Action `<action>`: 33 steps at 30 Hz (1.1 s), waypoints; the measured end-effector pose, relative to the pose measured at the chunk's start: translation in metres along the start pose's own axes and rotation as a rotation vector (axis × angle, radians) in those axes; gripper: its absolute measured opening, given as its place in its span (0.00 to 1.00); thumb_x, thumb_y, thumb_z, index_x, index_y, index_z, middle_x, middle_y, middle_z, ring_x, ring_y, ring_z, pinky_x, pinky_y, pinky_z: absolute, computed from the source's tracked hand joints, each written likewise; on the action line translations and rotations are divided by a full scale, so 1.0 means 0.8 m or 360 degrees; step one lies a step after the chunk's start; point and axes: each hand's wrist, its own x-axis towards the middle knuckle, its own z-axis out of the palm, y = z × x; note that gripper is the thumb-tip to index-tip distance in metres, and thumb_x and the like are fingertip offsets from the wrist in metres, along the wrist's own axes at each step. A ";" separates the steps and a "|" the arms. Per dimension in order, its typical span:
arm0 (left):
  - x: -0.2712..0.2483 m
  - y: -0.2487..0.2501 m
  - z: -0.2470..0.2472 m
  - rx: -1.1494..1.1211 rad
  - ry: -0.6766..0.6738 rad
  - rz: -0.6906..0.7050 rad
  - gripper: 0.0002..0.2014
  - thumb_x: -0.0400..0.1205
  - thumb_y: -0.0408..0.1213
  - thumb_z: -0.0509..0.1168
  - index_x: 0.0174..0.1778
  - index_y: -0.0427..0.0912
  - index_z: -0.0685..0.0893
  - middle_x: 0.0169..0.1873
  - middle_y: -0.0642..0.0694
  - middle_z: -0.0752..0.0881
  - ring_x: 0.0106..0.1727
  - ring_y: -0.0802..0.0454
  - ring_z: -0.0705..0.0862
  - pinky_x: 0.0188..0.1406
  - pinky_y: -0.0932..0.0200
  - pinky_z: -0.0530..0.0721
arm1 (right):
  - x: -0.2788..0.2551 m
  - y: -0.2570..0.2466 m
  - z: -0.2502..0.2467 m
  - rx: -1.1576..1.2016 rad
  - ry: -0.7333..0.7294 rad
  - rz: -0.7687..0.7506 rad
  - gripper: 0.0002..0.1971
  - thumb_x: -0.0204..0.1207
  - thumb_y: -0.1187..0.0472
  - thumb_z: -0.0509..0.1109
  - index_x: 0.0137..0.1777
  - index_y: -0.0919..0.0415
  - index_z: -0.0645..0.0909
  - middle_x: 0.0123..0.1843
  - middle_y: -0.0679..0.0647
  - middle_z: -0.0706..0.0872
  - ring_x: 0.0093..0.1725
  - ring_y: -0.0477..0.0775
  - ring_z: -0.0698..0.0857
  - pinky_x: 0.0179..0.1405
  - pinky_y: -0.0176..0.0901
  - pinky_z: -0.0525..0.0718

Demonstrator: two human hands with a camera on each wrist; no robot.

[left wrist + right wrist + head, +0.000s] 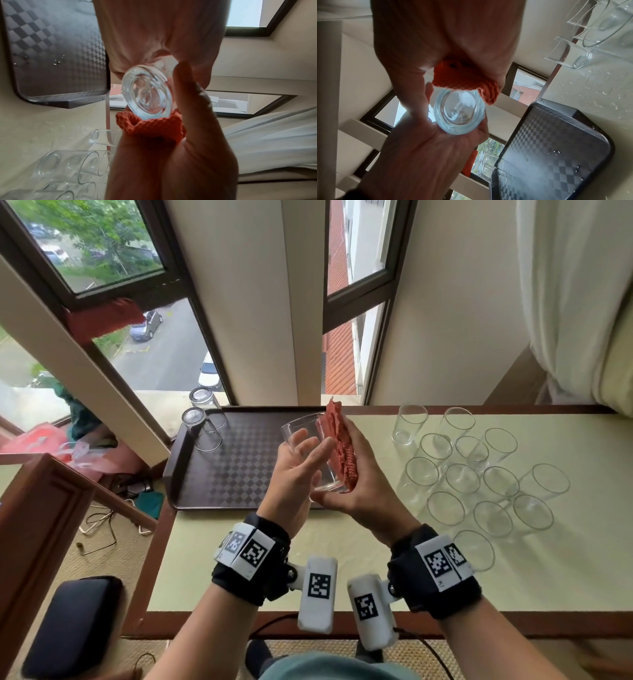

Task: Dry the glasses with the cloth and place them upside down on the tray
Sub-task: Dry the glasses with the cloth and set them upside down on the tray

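While both hands [329,474] hold glass [310,453], tray [246,501] apparently offers room.

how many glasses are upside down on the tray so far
2. Both clear upside-down glasses stand at the far left corner of the dark checkered tray, one nearer, one behind it. A third glass is in the hands, being wiped.

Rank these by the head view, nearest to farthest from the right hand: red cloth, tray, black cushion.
1. Red cloth: held in the right hand against the glass.
2. Tray: on the table, left of the hands.
3. Black cushion: low, far left, off the table.
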 end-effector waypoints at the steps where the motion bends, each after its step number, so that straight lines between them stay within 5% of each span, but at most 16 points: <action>1: 0.000 0.000 0.001 -0.0016 -0.0008 0.0002 0.59 0.53 0.61 0.87 0.76 0.48 0.63 0.71 0.43 0.81 0.69 0.49 0.84 0.73 0.43 0.79 | 0.000 0.000 -0.003 0.0005 -0.0006 0.0009 0.58 0.61 0.56 0.85 0.87 0.43 0.52 0.83 0.46 0.67 0.82 0.48 0.69 0.77 0.59 0.77; 4: -0.003 0.002 0.005 -0.0103 -0.0092 0.0031 0.52 0.65 0.57 0.83 0.80 0.39 0.67 0.66 0.42 0.84 0.65 0.47 0.86 0.57 0.54 0.87 | 0.003 -0.002 -0.011 0.0080 -0.0021 0.0028 0.57 0.61 0.59 0.88 0.86 0.49 0.58 0.80 0.46 0.74 0.79 0.46 0.75 0.77 0.57 0.77; 9: -0.009 0.000 0.011 -0.0110 -0.0237 0.0060 0.44 0.73 0.58 0.76 0.81 0.42 0.70 0.72 0.34 0.78 0.71 0.41 0.82 0.68 0.38 0.83 | 0.002 -0.002 -0.015 0.0262 0.0022 0.0134 0.50 0.61 0.67 0.87 0.81 0.54 0.65 0.71 0.51 0.82 0.71 0.49 0.82 0.71 0.59 0.82; 13: -0.010 -0.002 0.013 -0.0141 -0.0278 0.0025 0.45 0.72 0.58 0.77 0.81 0.43 0.69 0.72 0.33 0.78 0.70 0.42 0.81 0.69 0.40 0.83 | -0.004 0.005 -0.011 0.0355 0.0079 0.0170 0.49 0.61 0.69 0.86 0.80 0.55 0.65 0.70 0.53 0.82 0.69 0.51 0.83 0.69 0.59 0.84; 17: -0.006 0.002 0.015 -0.0016 -0.0288 -0.0046 0.40 0.76 0.59 0.72 0.80 0.42 0.71 0.73 0.33 0.78 0.73 0.39 0.80 0.67 0.41 0.84 | -0.007 0.011 -0.008 0.0380 0.0194 0.0132 0.47 0.58 0.65 0.85 0.79 0.57 0.68 0.68 0.55 0.84 0.68 0.53 0.85 0.68 0.58 0.85; 21: 0.000 0.009 0.021 0.0087 -0.0385 -0.0057 0.21 0.81 0.46 0.62 0.66 0.36 0.79 0.49 0.49 0.91 0.52 0.56 0.90 0.46 0.61 0.88 | -0.007 0.024 -0.007 0.0149 0.0436 0.0050 0.50 0.55 0.52 0.87 0.79 0.53 0.69 0.70 0.54 0.81 0.71 0.52 0.82 0.69 0.57 0.84; 23: 0.003 0.006 0.020 0.0026 -0.0371 -0.0090 0.16 0.81 0.41 0.63 0.62 0.37 0.80 0.48 0.49 0.91 0.52 0.56 0.90 0.48 0.62 0.88 | -0.007 0.029 -0.007 0.0040 0.0468 0.0014 0.53 0.55 0.45 0.85 0.81 0.52 0.67 0.73 0.53 0.78 0.74 0.50 0.78 0.72 0.56 0.81; 25: 0.006 0.007 0.019 -0.0022 -0.0327 -0.0100 0.20 0.82 0.39 0.69 0.68 0.36 0.77 0.54 0.46 0.90 0.59 0.52 0.88 0.57 0.60 0.87 | -0.008 0.029 -0.007 0.0069 0.0419 0.0017 0.53 0.57 0.45 0.84 0.83 0.53 0.65 0.76 0.50 0.77 0.76 0.48 0.77 0.75 0.55 0.79; 27: 0.011 0.001 0.017 -0.0023 -0.0250 -0.0128 0.43 0.73 0.43 0.81 0.80 0.37 0.65 0.61 0.42 0.88 0.66 0.47 0.86 0.66 0.54 0.83 | -0.008 0.025 -0.008 0.0125 0.0378 0.0025 0.53 0.57 0.48 0.85 0.83 0.53 0.65 0.77 0.48 0.77 0.76 0.47 0.77 0.75 0.56 0.79; 29: 0.012 0.000 0.018 -0.0097 -0.0184 -0.0151 0.57 0.60 0.48 0.88 0.80 0.39 0.62 0.62 0.41 0.89 0.67 0.44 0.86 0.65 0.53 0.85 | -0.007 0.022 -0.011 0.0133 0.0343 0.0019 0.53 0.57 0.52 0.86 0.83 0.53 0.65 0.76 0.48 0.78 0.75 0.47 0.78 0.74 0.56 0.80; 33: 0.007 0.004 0.025 -0.0120 -0.0261 -0.0129 0.30 0.83 0.45 0.69 0.78 0.32 0.72 0.65 0.37 0.84 0.69 0.40 0.82 0.65 0.50 0.86 | -0.004 0.024 -0.023 0.0316 0.0203 0.0136 0.50 0.60 0.63 0.86 0.82 0.56 0.65 0.74 0.52 0.81 0.74 0.50 0.80 0.74 0.60 0.79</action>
